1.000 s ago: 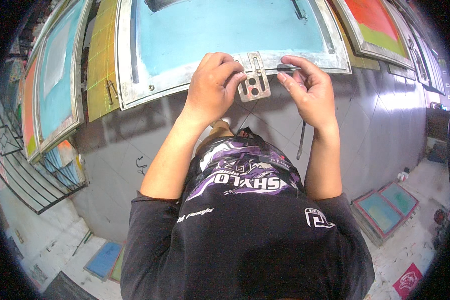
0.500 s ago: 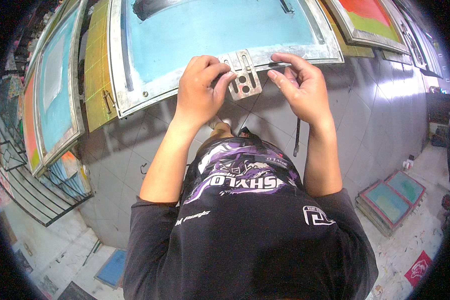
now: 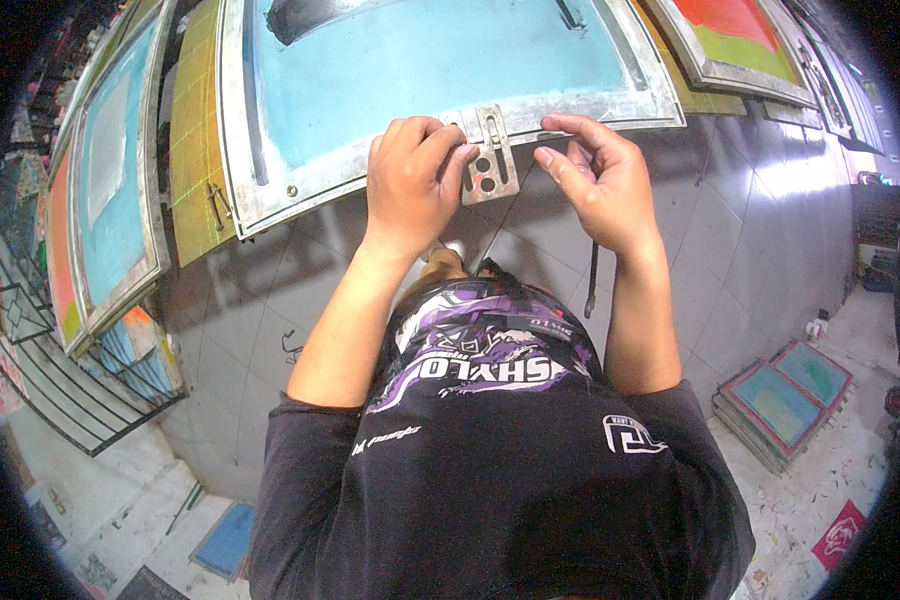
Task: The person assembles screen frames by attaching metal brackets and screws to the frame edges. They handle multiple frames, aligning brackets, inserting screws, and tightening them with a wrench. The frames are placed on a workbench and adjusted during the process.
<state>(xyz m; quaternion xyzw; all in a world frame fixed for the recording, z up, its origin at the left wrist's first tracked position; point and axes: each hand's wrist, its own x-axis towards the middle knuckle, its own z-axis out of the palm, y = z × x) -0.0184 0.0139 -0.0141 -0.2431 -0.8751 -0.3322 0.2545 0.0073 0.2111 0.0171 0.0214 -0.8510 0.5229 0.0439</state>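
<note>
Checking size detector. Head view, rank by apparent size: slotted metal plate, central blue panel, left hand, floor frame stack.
1. Central blue panel
2. Left hand and frame stack: too alike to rank
3. Slotted metal plate, partly covered

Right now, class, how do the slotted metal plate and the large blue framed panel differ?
The metal plate is small; the blue panel is far larger. The metal plate has slots and round holes, while the blue panel shows a broad coloured face within a pale frame. The left hand grips the metal plate, not the blue panel. Both look flat.
</note>
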